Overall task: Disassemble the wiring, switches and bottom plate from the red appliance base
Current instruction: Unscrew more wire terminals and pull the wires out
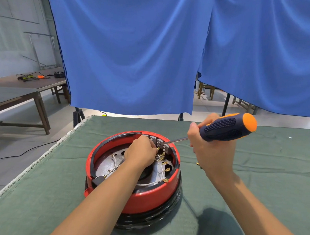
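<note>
Wiring with brass terminals is seen inside the red appliance base, which is set upside down at the middle of the green cloth. Terminals at the base's one o'clock rim are pinched by the left hand — fingers curled. The screwdriver is gripped by the right hand at two o'clock, its tip laid against the switch block.

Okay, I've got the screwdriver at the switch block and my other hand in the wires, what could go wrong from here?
1. The orange-and-navy screwdriver tip sits right beside your left hand; a slip could jab its fingers.
2. That hand is pinching the white wires with brass terminals; tugging might tear one.
3. Neither hand steadies the round red appliance base, so prying could shift it.
</note>
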`<state>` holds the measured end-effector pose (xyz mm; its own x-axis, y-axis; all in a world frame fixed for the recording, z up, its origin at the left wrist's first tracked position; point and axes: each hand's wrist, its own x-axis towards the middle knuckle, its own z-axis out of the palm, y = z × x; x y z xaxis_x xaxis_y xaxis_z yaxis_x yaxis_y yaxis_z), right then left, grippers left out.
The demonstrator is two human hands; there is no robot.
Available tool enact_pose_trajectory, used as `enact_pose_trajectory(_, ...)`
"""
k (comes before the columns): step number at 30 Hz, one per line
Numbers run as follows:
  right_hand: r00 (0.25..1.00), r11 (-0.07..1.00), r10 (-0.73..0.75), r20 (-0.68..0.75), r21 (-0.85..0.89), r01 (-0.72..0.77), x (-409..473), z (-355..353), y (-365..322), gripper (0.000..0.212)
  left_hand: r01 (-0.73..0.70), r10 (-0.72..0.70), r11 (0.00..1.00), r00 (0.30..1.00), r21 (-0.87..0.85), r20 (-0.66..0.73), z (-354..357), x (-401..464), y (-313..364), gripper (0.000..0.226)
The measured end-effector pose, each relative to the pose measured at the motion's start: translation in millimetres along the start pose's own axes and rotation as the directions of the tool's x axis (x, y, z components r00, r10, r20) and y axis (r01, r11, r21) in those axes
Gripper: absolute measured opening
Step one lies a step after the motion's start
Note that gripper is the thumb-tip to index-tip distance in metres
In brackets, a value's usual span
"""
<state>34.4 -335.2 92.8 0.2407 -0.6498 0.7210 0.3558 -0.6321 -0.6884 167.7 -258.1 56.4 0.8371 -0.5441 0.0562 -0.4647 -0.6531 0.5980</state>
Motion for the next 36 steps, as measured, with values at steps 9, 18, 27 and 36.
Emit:
enact_pose_trajectory(9,0.995,0.996,-0.083,0.056,-0.031,0.084,-3.5,2.4,1.7,0.025,0.004,-0.005,0.999,1.000,0.039,0.011,0.8,1.6,0.6,0.019)
enact_pose_trajectory(18,0.997,0.997,-0.055,0.056,-0.056,0.058,-3.5,2.0,3.4,0.029,0.013,-0.014,0.999,1.000,0.044,0.010,2.0,3.4,0.6,0.019)
enact_pose_trajectory(27,0.964,0.969,-0.219,0.151,-0.081,0.232,-7.5,6.5,5.3,0.032,0.019,-0.019,0.999,1.000,0.032,0.016,1.4,3.3,1.1,0.019)
enact_pose_trajectory(36,0.976,0.948,-0.205,0.078,-0.233,0.218,3.4,15.6,-0.4,0.038,0.033,-0.034,0.999,0.999,0.033,0.022,2.4,4.0,1.2,0.019)
